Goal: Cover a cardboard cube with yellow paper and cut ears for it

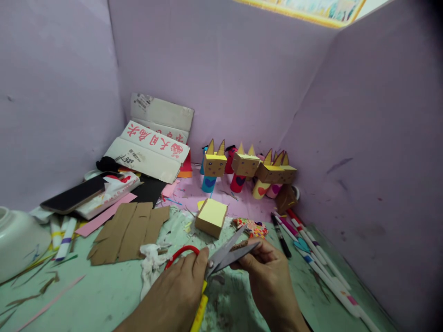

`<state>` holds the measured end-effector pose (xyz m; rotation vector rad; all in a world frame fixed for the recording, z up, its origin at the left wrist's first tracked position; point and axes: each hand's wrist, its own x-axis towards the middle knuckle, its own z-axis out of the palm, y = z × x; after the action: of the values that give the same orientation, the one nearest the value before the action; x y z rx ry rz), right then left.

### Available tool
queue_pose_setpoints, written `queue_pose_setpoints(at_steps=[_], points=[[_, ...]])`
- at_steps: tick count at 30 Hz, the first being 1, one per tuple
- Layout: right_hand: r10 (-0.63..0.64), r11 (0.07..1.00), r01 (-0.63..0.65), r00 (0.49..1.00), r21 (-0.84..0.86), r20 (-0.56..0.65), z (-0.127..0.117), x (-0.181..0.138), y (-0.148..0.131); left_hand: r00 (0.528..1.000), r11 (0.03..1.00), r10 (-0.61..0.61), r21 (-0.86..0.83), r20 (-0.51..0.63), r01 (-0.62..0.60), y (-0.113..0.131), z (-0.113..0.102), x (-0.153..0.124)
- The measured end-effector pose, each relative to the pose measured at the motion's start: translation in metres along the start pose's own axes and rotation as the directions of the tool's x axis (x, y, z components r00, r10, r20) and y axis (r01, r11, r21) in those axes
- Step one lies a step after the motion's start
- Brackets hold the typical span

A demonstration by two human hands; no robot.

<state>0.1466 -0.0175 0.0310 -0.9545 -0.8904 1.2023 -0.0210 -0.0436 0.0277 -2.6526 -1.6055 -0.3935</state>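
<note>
Brown cardboard scrap (238,246) – pinched by the right hand (272,274) – lies between the parted blades of red-and-yellow scissors (218,259), which the left hand (178,288) grips by the handles.

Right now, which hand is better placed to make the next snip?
Probably the left hand: it holds the red-and-yellow-handled metal scissors. The right hand pinches the small brown cardboard piece between the open blades.

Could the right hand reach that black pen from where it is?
Probably yes: the right hand is close to the black pen with nothing between, though it holds a small brown piece.
</note>
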Motion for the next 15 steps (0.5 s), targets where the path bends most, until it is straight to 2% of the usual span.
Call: queue_pose_setpoints(at_steps=[6, 11, 15], points=[[-0.006, 1.0, 0.006, 1.0, -0.009, 0.003, 0.002, -0.001, -0.002, 0.998, 0.999, 0.043, 0.033, -0.036, -0.042, -0.002, 0.008, -0.002], [0.004, 1.0, -0.004, 1.0, -0.002, -0.003, 0.002, 0.0, -0.003, 0.992, 0.998, 0.046, 0.043, -0.115, -0.042, -0.003, 0.013, -0.004], [0.008, 1.0, -0.008, 1.0, -0.006, 0.002, 0.001, 0.0, -0.003, 0.996, 0.997, 0.062, 0.054, -0.062, -0.059, -0.003, 0.01, -0.004]])
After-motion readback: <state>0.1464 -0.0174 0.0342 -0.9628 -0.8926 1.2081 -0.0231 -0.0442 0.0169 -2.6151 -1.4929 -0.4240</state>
